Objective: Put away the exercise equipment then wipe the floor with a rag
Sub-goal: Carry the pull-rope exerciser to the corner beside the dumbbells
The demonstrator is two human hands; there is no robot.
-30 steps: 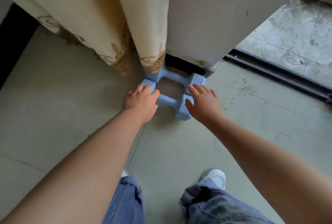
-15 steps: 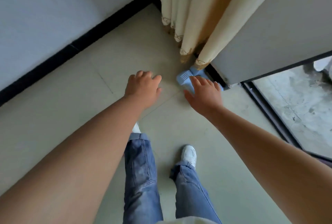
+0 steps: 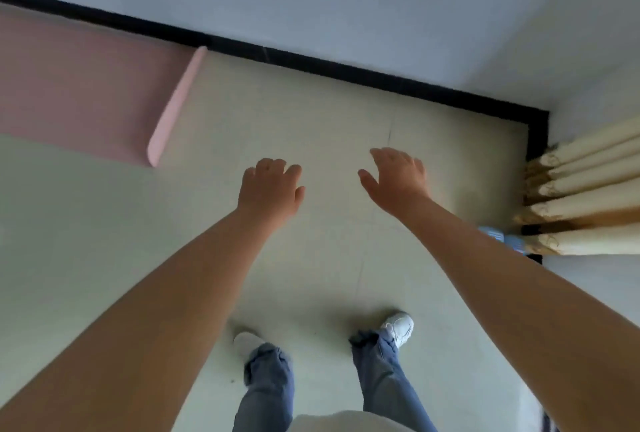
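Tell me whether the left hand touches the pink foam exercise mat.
Apart. In the head view, bare floor separates the left hand from the pink foam exercise mat.

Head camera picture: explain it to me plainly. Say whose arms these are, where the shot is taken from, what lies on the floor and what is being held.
There is no machine here. A person wears one wide-angle camera on the head, looking forward and down, so you see their own arms, jeans and white shoes from above. The left hand and the right hand reach out over the pale floor with loose fingers; neither holds anything. At the upper left a pink exercise mat lies on the floor beside the black skirting board, its near end curled into a roll. At the right edge cream curtains hang, and a bit of blue dumbbell peeks out at their foot, mostly hidden by the right forearm.
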